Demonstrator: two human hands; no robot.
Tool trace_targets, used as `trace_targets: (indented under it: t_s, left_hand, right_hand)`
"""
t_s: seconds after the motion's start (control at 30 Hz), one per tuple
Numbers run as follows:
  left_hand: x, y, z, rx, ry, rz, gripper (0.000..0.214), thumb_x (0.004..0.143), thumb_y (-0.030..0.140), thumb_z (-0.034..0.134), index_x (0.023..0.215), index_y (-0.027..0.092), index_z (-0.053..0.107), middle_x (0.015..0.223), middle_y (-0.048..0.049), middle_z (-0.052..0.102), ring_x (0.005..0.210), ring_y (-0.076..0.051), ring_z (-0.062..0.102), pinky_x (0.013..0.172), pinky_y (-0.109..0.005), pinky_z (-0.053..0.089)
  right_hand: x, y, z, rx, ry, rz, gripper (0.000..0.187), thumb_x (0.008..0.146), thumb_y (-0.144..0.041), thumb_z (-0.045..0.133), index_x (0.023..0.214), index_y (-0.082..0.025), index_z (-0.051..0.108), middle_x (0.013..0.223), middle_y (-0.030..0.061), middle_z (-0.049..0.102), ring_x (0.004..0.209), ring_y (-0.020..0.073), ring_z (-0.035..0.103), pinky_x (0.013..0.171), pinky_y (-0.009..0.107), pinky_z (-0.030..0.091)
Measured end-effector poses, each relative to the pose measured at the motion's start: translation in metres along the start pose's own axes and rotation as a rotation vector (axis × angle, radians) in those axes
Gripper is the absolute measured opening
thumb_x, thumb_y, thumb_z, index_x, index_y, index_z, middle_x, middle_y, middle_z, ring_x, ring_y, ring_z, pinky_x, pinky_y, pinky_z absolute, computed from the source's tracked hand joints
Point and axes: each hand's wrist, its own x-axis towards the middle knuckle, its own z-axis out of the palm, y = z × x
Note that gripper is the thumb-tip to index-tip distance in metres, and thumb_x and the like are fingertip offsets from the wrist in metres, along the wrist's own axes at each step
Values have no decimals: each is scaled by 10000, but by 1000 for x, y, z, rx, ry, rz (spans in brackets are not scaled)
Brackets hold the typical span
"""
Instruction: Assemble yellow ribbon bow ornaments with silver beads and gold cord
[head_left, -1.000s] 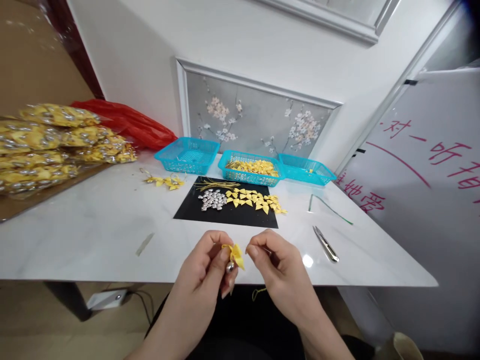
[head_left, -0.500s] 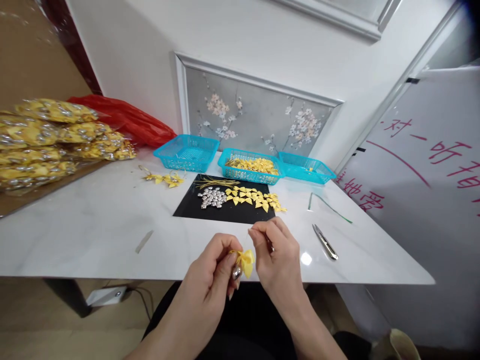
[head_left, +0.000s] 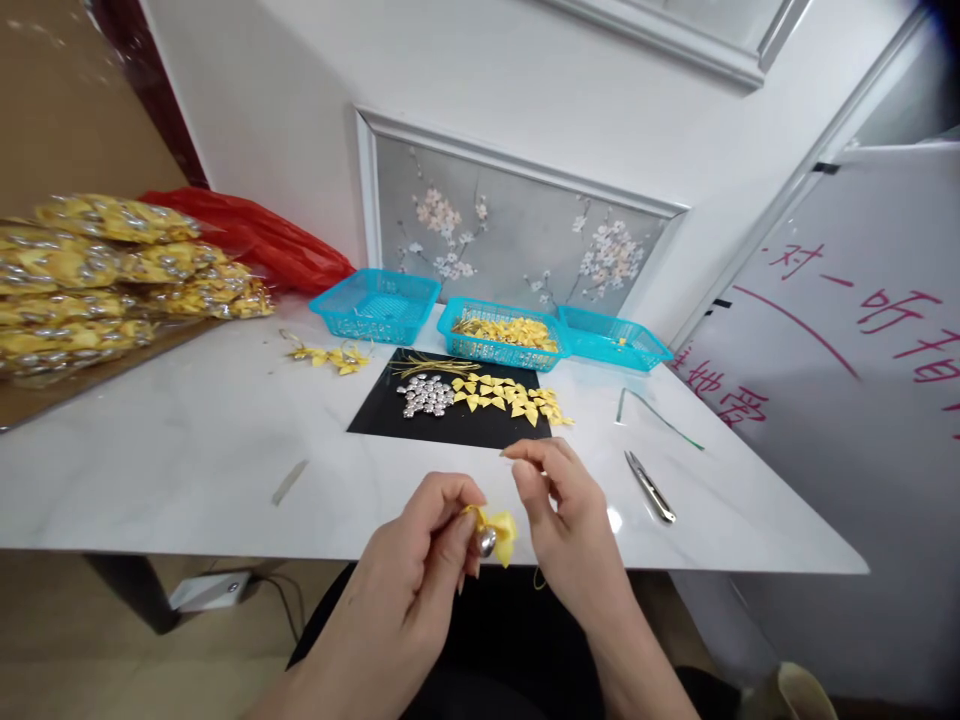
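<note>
Above the table's front edge, my left hand (head_left: 431, 550) pinches a yellow ribbon bow (head_left: 504, 535) between thumb and fingertips. A shiny silver bead (head_left: 487, 542) hangs against the bow, below my left fingertips. My right hand (head_left: 566, 510) is just to the right of the bow, not touching it. Its thumb and forefinger are apart, while the other fingers curl behind and are partly hidden. A small loop of thin yellow cord (head_left: 538, 578) shows below my right hand; where its ends lead is hidden.
On a black mat (head_left: 450, 428) lie silver beads (head_left: 426, 396), yellow bows (head_left: 495, 392) and gold cords (head_left: 427, 365). Blue baskets (head_left: 375, 305) stand along the wall. Thread snips (head_left: 651, 488) lie at right. Bagged yellow pieces (head_left: 75, 280) are piled at left.
My right thumb and forefinger have parted from their pinch, and that hand has shifted slightly right. The bow and bead have turned a little and moved right in my left fingers.
</note>
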Motion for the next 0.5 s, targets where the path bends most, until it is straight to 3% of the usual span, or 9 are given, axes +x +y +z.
trace_targets:
  t_s: [0.1, 0.2, 0.3, 0.4, 0.5]
  left_hand:
    - [-2, 0, -1, 56, 45, 35, 159, 1085, 263, 404, 1179, 354, 496, 746, 80, 626, 649, -151, 628, 574, -225, 481]
    - [-3, 4, -4, 140, 58, 145, 202, 1059, 193, 424, 1087, 358, 538, 744, 83, 612, 636, -139, 619, 564, -211, 467]
    - [-4, 8, -7, 143, 31, 198, 232, 1045, 163, 450, 975, 333, 592, 774, 73, 641, 653, -127, 622, 625, -199, 495]
    - [-7, 7, -9, 124, 17, 158, 124, 997, 238, 608, 1072, 336, 621, 901, 45, 710, 763, -154, 673, 701, -224, 536]
    - [-10, 3, -8, 122, 49, 117, 158, 927, 250, 705, 1041, 324, 625, 933, 20, 725, 824, -187, 699, 718, -257, 554]
  right_hand:
    - [-6, -11, -13, 194, -164, 159, 249, 1081, -276, 495, 981, -211, 714, 825, -7, 643, 668, 117, 593, 585, 210, 472]
    - [-13, -20, -20, 303, -270, 244, 211, 1035, -285, 574, 873, -202, 680, 805, -7, 622, 691, 123, 577, 614, 221, 459]
    - [-16, -26, -17, 315, -258, 197, 242, 1029, -243, 582, 801, -196, 646, 748, -17, 578, 659, 117, 540, 596, 226, 428]
    - [-17, -28, -13, 327, -207, 147, 233, 1028, -205, 586, 815, -195, 681, 745, -14, 584, 653, 111, 544, 579, 216, 429]
    - [-20, -29, -12, 328, -165, 97, 196, 1017, -159, 601, 863, -196, 717, 790, 0, 625, 693, 113, 586, 612, 212, 464]
